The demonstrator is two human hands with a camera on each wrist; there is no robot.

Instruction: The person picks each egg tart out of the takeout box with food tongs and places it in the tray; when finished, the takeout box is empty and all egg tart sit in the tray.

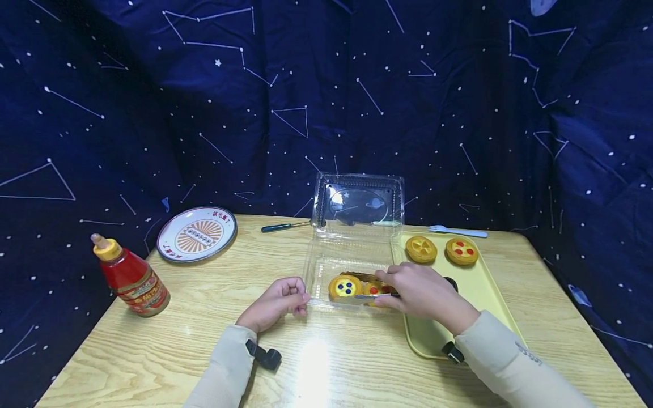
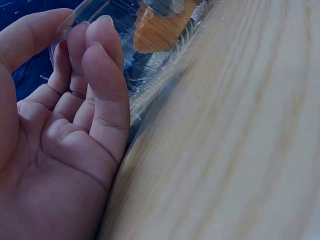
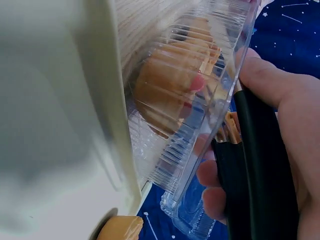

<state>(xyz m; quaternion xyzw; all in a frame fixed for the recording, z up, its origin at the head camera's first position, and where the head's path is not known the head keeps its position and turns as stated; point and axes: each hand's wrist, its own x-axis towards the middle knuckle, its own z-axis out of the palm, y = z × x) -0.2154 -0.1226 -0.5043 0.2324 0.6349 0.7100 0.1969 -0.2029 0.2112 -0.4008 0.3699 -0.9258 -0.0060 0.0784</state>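
Observation:
My left hand (image 1: 278,303) pinches the near left rim of a clear plastic clamshell box (image 1: 318,266), thumb and fingers at its edge. The lid (image 1: 357,198) stands raised behind the box. Inside sit a tart with blue dots (image 1: 345,287) and, to its right, a tart with red dots (image 1: 374,289). My right hand (image 1: 420,289) grips black-handled tongs (image 3: 265,170), reaching over the box's right side. The tongs' metal arms lie on either side of the red-dotted tart. In the right wrist view that tart (image 3: 162,87) shows through the ribbed box wall.
A yellow tray (image 1: 482,292) at the right bears a tart with a cut-pattern top (image 1: 421,249) and another red-dotted tart (image 1: 461,251). A light blue fork (image 1: 457,231) lies behind. Leftward are a blue-handled tool (image 1: 278,228), a patterned plate (image 1: 168,245) and a red sauce bottle (image 1: 134,277).

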